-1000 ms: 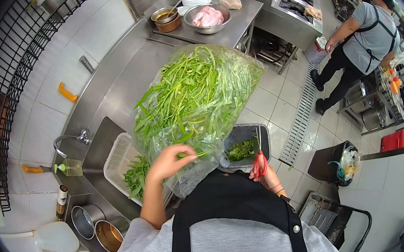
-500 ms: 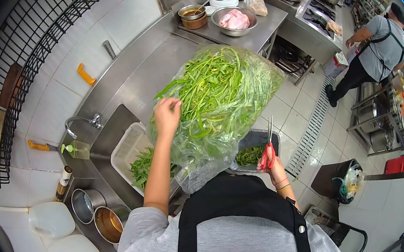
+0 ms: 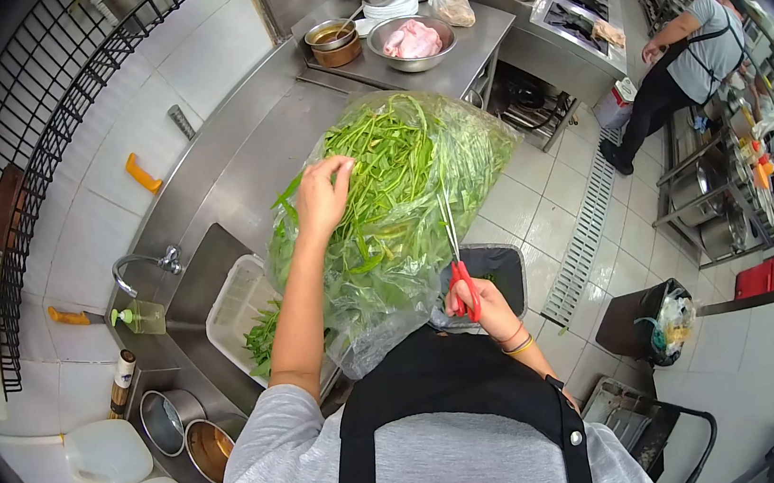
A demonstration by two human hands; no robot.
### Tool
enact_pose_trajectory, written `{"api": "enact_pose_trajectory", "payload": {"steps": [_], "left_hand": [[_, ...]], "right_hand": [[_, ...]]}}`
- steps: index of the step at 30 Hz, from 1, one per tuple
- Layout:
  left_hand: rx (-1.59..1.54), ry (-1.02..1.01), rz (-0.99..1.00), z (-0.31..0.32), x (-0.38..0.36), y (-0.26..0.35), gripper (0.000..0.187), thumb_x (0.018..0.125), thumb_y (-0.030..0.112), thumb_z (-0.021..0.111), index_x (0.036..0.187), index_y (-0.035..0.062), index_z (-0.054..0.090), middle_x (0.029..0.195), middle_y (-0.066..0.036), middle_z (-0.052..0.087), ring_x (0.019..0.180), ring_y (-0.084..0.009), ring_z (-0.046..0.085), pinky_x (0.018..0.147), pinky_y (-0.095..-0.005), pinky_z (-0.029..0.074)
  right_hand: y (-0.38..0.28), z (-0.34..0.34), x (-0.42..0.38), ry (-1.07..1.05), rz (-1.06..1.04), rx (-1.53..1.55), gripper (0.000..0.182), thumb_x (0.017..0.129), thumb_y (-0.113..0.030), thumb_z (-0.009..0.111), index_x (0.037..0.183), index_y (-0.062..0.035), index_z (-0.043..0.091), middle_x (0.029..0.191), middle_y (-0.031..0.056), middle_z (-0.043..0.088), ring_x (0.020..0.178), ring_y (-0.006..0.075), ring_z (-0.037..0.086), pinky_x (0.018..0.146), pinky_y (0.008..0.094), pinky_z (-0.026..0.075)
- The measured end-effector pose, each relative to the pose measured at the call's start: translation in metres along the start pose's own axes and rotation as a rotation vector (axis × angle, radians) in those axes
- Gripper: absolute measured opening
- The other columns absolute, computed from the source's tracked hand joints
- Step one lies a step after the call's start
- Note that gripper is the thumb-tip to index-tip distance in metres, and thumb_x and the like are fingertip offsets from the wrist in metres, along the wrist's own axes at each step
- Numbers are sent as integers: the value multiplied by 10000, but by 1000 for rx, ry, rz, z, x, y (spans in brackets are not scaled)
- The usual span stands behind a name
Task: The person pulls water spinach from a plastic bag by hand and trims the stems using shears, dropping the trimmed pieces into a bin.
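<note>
A large clear plastic bag (image 3: 395, 307) lies open in front of me, heaped with leafy green stems (image 3: 387, 156). My left hand (image 3: 323, 196) rests over the left side of the heap, fingers bent and thumb apart, with nothing plainly gripped. My right hand (image 3: 482, 305) grips red-handled scissors (image 3: 460, 281) by the bag's right edge, blades pointing up and away from me. Left of the bag, a white plastic basin (image 3: 227, 307) in the sink holds cut greens (image 3: 266, 339). A dark bin (image 3: 509, 261) stands behind my right hand, its contents mostly hidden.
A steel counter (image 3: 237, 177) and tap (image 3: 146, 264) run along the left. A bowl of raw meat (image 3: 412, 45) and pots (image 3: 334, 42) sit farther back. Low on the right stands a black bin (image 3: 644, 322). A co-worker (image 3: 704, 48) stands by the right-hand shelves.
The scissors and my right hand have moved left and in, to the bag's edge. My left hand has shifted slightly up over the greens, its fingers more spread. The view has turned a little.
</note>
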State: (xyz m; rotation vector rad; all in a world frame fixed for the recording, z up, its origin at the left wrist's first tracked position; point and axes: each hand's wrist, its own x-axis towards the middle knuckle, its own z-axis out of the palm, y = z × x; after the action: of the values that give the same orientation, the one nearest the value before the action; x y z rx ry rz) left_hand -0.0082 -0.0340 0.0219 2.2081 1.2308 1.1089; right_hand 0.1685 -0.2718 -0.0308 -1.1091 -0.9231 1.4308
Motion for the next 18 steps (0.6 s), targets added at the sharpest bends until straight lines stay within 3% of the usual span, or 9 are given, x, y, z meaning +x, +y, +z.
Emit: {"api": "enact_pose_trajectory", "payload": {"steps": [1,3,5,7,9,11,15,18], "left_hand": [[-29,-111,73,0,2,-7,177,833,170,559,963,57,598,902,-125,614,936,-281,565,818,-355,433],[-94,-204,-32,-3,-4,-17,223,846,171,538,1035,66,591,971,-149,601,968,-290,557,857,-353,424],[-28,93,-70,-4,-13,-33,207,842,139,537,1027,61,583,985,-147,600,940,-289,569,835,-363,434],[-48,98,-151,-13,-25,-38,170,805,145,591,946,51,603,944,-134,607,886,-274,585,784,-356,452],[44,-208,-445,-22,-45,-36,180,762,176,661,860,31,618,888,-106,614,796,-205,588,720,-297,465],[106,-127,-267,-8,-66,-48,180,702,183,706,794,52,623,846,-95,603,797,-245,578,717,-338,456],[258,21,-185,2,-77,-45,193,717,173,702,823,30,629,799,-99,591,779,-230,554,721,-340,437],[107,124,-203,-6,-75,-22,156,750,127,663,861,22,627,829,-114,612,774,-240,589,715,-325,462]], "right_hand": [[-1,1,1,-12,-12,-14,382,909,-366,495,694,-52,529,675,14,560,616,70,487,580,204,392],[-2,1,0,-7,-2,-22,382,909,-365,494,697,-50,533,671,13,560,614,70,489,578,204,393],[0,0,-1,-1,10,-23,381,910,-363,494,699,-48,537,667,12,559,611,69,492,576,205,393],[6,-2,-3,6,56,43,381,912,-362,489,709,-45,551,663,9,561,605,67,494,575,205,396],[10,-2,-2,-5,77,50,377,912,-360,490,718,-45,557,665,8,562,602,68,495,574,208,398],[10,0,2,-22,95,53,372,912,-358,491,726,-44,563,667,8,563,599,68,495,573,210,401],[6,12,10,-125,150,-8,379,896,-374,518,723,-41,568,658,5,561,613,68,506,580,211,410],[0,19,15,-156,173,-64,383,888,-380,529,722,-37,568,652,3,559,620,66,511,587,212,415]]}}
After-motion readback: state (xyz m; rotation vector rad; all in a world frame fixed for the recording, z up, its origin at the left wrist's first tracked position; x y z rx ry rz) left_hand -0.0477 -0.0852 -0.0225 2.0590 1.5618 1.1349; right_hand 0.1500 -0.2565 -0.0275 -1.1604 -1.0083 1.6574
